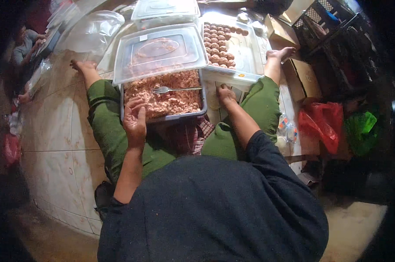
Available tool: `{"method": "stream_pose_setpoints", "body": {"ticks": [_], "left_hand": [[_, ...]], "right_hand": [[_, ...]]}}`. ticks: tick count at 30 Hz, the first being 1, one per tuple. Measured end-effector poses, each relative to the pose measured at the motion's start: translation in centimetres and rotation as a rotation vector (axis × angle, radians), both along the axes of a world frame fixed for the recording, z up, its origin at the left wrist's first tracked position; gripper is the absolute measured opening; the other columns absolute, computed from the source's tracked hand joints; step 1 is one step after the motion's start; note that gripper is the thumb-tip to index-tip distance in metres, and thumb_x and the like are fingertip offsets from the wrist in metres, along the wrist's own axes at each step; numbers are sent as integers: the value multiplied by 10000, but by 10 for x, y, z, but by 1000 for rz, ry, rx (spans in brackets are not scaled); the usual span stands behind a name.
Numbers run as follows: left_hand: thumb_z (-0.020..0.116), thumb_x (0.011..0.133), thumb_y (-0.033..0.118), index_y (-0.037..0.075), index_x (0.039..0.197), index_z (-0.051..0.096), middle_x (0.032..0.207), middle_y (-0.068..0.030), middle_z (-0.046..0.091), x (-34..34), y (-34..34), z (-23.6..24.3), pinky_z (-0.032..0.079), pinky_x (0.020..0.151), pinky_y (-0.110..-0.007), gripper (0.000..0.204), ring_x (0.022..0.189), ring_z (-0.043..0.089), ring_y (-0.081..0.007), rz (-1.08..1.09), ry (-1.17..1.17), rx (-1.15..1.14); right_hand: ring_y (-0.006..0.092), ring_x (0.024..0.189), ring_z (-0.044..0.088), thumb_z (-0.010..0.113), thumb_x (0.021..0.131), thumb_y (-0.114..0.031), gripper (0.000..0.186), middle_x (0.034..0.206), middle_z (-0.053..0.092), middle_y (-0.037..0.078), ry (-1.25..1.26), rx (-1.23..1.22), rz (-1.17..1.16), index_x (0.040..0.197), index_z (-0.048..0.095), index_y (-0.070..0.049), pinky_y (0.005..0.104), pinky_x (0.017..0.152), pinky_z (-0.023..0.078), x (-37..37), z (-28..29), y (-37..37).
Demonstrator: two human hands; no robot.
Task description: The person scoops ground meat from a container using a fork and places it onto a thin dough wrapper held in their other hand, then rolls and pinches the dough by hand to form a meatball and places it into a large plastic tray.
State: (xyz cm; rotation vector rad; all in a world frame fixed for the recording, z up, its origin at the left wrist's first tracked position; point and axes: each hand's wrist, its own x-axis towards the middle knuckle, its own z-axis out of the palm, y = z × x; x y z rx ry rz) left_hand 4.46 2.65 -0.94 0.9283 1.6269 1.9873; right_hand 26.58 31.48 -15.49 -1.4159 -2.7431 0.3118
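Observation:
A grey tub (pixel 176 117) of pinkish minced mixture (pixel 175 98) rests between my legs, its clear lid (pixel 162 52) lying askew over the far part. A metal fork (pixel 175 89) lies on the mixture, tines to the left. My left hand (pixel 135 118) is at the tub's near left corner, over the mixture, fingers loosely bent and apart; I see nothing held. My right hand (pixel 226 94) is low, right of the tub, fingers curled down beside a flat dark-and-pale thing (pixel 236 93). What those fingers grip is hidden. Beyond it, a clear tray (pixel 253 65) carries rows of brown balls (pixel 219 50).
Another lidded clear box (pixel 164 9) stands at the back, with a large plastic bag (pixel 97 28) to its left. Cardboard boxes (pixel 301 80), a dark crate (pixel 337 48), a red bag (pixel 322 126) and a green bag (pixel 362 131) line the right. Another person (pixel 24 50) sits far left.

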Motion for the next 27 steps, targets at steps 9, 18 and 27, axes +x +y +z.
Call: {"method": "stream_pose_setpoints", "body": {"ticks": [9,18,27], "left_hand": [[554,867,33,14,1118,486,1107,-99,542,27,1,6,446,889,-313,261,1008,544,-164,-204,-47,-56],[660,823,138,8,1141,530,1035,-50,599,31,10,-26,452,851,-278,367,965,555,-121,-656,-318,-162],[669,762,28,44,903,586,910,-49,631,-57,-41,-35,505,763,-300,165,834,603,-146,-229,-399,-38]], "right_hand": [[305,776,597,514,853,-53,102,823,588,157,779,-128,-187,951,489,-43,359,651,454,16,99,-25],[105,880,565,656,816,-73,218,927,616,83,925,-954,389,1005,552,-41,248,742,467,-59,169,-140],[332,939,586,591,816,-134,264,1033,619,111,298,-63,643,1079,569,-118,394,758,469,-116,131,-78]]}}
